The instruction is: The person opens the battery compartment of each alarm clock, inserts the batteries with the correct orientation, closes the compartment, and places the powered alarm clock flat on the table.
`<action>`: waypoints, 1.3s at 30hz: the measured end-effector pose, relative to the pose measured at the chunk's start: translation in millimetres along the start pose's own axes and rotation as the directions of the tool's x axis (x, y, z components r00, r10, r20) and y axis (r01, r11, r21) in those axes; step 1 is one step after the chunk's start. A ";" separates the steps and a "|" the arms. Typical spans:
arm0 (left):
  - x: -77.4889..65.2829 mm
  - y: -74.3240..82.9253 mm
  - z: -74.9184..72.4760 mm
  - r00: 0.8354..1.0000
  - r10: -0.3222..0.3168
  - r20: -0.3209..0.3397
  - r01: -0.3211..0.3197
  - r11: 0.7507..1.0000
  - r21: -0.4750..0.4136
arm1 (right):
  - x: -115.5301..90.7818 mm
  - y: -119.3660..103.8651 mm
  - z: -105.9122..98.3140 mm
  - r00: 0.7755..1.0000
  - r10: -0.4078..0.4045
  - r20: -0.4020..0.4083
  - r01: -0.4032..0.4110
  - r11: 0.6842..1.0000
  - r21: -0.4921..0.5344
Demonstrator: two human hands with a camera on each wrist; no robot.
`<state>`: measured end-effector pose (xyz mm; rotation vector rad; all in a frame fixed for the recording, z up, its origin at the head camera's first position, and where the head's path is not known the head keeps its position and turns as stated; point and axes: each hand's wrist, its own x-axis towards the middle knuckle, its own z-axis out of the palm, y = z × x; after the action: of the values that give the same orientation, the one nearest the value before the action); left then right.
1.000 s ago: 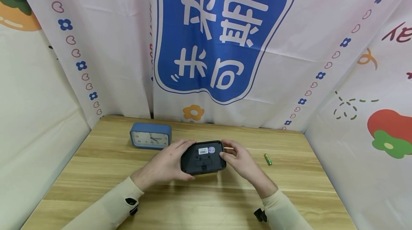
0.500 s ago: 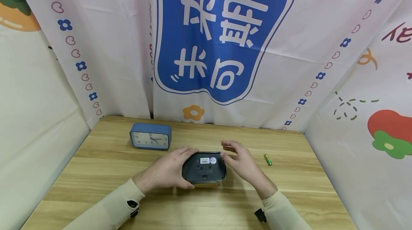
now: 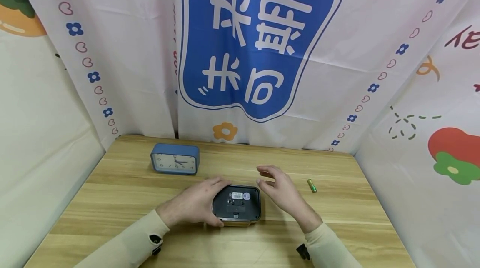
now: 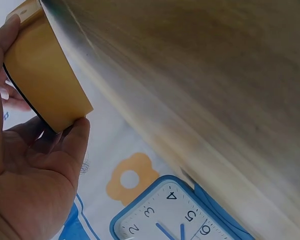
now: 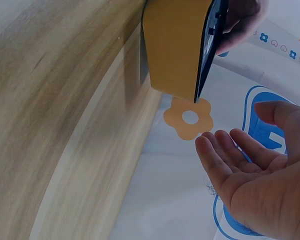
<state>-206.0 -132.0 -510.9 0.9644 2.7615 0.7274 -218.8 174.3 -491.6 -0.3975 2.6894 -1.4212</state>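
A yellow clock (image 3: 237, 205) lies back up on the table in the head view. Its black back carries a white label, a round sticker and small knobs, while its face is hidden. My left hand (image 3: 196, 202) grips the left end, thumb at the near side and fingers at the far side. In the left wrist view the clock's yellow casing (image 4: 45, 70) shows between thumb and fingers. My right hand (image 3: 279, 189) hovers just right of the clock, holding nothing. Its fingers (image 5: 215, 160) are loosely bent and apart from the casing in the right wrist view.
A blue alarm clock (image 3: 175, 159) stands at the back left of the wooden table (image 3: 337, 226). To the right lies a green battery (image 3: 312, 186). Printed white cloth (image 3: 322, 105) hangs behind and along the sides.
My left hand has lowered the yellow clock toward me and laid its back flatter upward. My right hand has let go of its right end and stays beside it.
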 end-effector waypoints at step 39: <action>-2.8 -14.2 -3.0 0.981 -0.068 0.184 0.099 0.981 -0.166 | -12.3 -22.4 39.4 0.891 -0.294 0.346 0.452 0.645 -0.616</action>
<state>-212.5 -144.6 -515.2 0.8300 2.5203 0.8114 -195.3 133.9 -496.3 -1.1471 2.9452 -0.2836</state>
